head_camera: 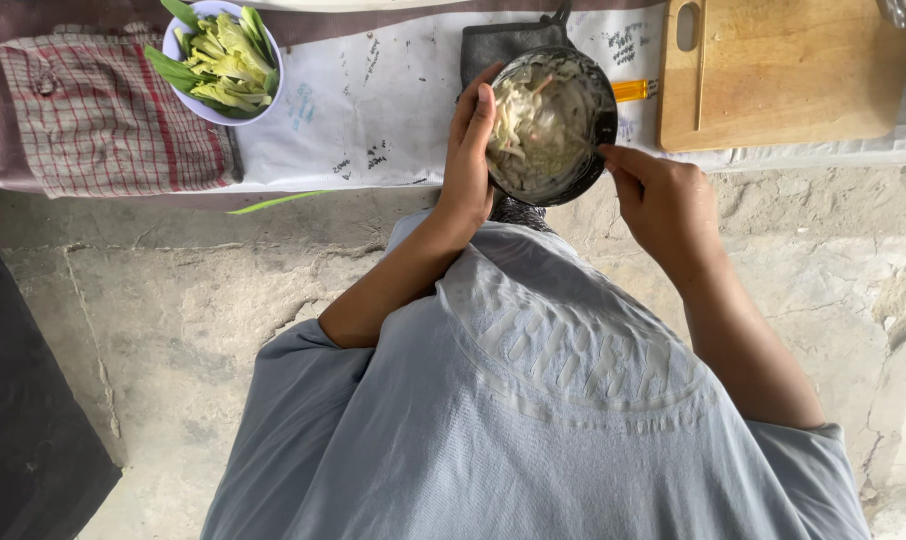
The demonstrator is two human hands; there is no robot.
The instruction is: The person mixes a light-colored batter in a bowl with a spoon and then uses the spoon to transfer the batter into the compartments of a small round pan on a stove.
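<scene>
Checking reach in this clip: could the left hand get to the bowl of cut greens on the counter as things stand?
Probably yes, but not right now. The left hand is cupped around the dark bowl of shredded mix. The bowl of greens sits to its left, with only bare white counter covering between them.

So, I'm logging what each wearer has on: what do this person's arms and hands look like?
Both forearms are bare. The left hand and right hand have no gloves, and no rings, watch or bracelet show. Loose short sleeves of a pale grey-blue T-shirt reach about the elbows. The shirt carries a large, faint round print on its front.
</scene>
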